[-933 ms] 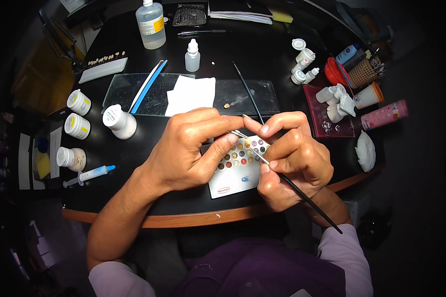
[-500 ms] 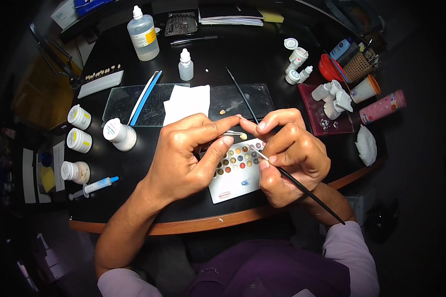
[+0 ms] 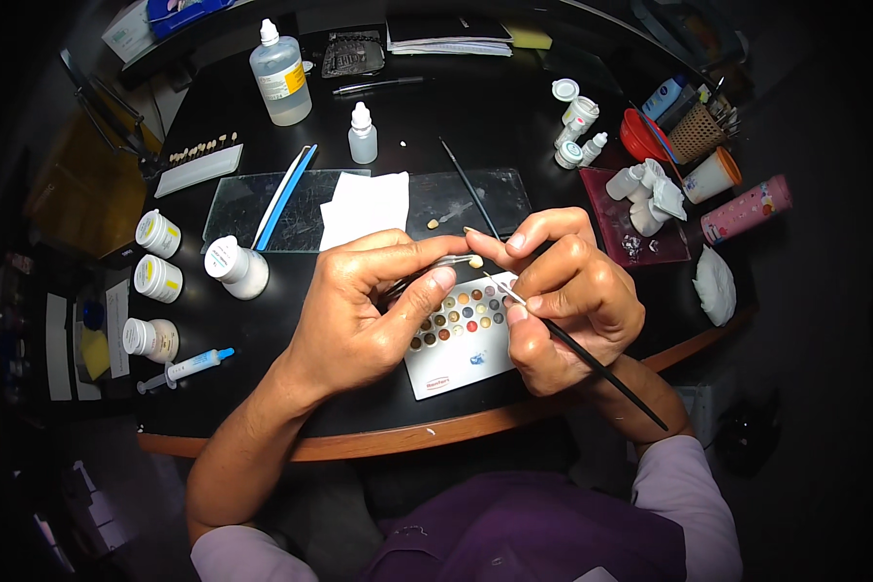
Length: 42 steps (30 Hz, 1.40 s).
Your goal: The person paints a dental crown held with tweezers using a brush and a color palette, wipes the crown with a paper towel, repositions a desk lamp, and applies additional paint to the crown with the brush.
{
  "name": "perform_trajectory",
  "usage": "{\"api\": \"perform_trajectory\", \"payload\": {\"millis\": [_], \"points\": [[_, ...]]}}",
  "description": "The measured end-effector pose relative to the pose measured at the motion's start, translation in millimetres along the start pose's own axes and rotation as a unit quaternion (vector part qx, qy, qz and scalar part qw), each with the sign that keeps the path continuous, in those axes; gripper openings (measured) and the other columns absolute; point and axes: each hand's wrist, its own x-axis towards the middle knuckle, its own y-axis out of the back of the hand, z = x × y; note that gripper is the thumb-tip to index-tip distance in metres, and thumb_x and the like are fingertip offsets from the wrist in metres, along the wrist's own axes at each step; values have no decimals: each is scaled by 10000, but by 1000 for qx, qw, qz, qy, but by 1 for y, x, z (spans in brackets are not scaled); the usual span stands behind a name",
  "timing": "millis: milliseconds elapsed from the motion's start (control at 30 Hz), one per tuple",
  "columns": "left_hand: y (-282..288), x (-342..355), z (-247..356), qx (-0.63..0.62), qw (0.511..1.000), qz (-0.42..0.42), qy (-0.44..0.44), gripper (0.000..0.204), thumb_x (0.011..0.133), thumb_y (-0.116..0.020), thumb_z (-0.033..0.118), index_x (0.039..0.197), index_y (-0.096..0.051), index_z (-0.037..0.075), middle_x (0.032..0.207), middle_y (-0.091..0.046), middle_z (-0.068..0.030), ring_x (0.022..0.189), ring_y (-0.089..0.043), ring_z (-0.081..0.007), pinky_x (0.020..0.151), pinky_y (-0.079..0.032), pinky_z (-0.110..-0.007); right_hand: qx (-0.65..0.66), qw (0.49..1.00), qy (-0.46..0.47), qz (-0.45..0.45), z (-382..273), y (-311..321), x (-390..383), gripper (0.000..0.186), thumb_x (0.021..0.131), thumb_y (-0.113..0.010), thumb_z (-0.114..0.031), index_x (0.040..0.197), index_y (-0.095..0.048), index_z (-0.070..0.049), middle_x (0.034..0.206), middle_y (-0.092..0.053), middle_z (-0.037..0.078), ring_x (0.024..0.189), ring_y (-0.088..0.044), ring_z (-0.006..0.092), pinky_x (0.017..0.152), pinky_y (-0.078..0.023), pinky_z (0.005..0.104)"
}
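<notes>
My left hand [image 3: 359, 296] is closed round metal tweezers [image 3: 448, 261], whose tips grip a small cream tooth crown [image 3: 475, 262]. In my right hand [image 3: 582, 306] a fine brush with a black handle [image 3: 606, 376] is pinched, its tip just below the crown. The fingertips of both hands meet or nearly meet above the crown. Beneath them lies a white palette [image 3: 456, 369] with rows of small coloured stain wells, partly covered by my hands. A second tooth-coloured piece [image 3: 433, 224] sits on the dark glass slab [image 3: 504, 184] beyond, beside another dark brush [image 3: 468, 179].
White jars [image 3: 235, 267] and a syringe [image 3: 199, 365] stand or lie at left, with a shade guide [image 3: 199, 170] behind. A folded white tissue [image 3: 367, 209] rests on the slab. Bottles [image 3: 281, 82] stand at the back. At right are a red tray [image 3: 640, 247] and a pink can [image 3: 747, 209].
The brush tip has moved slightly left and up, closer to the crown. The crown has shifted a little upward with the tweezers. Both hands keep their hold.
</notes>
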Motion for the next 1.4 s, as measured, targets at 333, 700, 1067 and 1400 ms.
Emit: {"api": "perform_trajectory", "payload": {"millis": [333,700,1067,1400], "points": [[2,0,3,11,999,-38,32,277,1017,-688,91,1248,-767,-39,817,-658,-58,731,-583,-89,657,-430,-273,-41,998,16,50,6,-5,0,216,722,-685,144,826,-566,-4,793,-630,102,971,-669,309,856,-697,475],[2,0,4,3,999,-34,12,276,1018,-682,87,1251,-768,-34,797,-639,-45,708,-567,-81,634,-415,-267,-66,997,23,39,4,-6,1,236,688,-682,149,820,-577,-16,773,-626,93,950,-678,308,847,-688,458],[1,0,7,31,998,9,62,263,1006,-705,72,1238,-779,-28,872,-692,-67,811,-605,-89,723,-458,-252,-97,995,19,4,-5,-3,2,215,704,-794,61,845,-694,-67,828,-714,44,998,-647,267,1031,-579,528],[-6,2,1,-28,996,66,44,243,996,-737,53,1223,-796,-8,840,-649,-24,742,-561,-36,605,-417,-213,-117,992,30,-25,-6,-5,1,236,710,-903,-21,920,-819,-88,887,-752,16,1028,-643,272,1072,-515,561]]}}
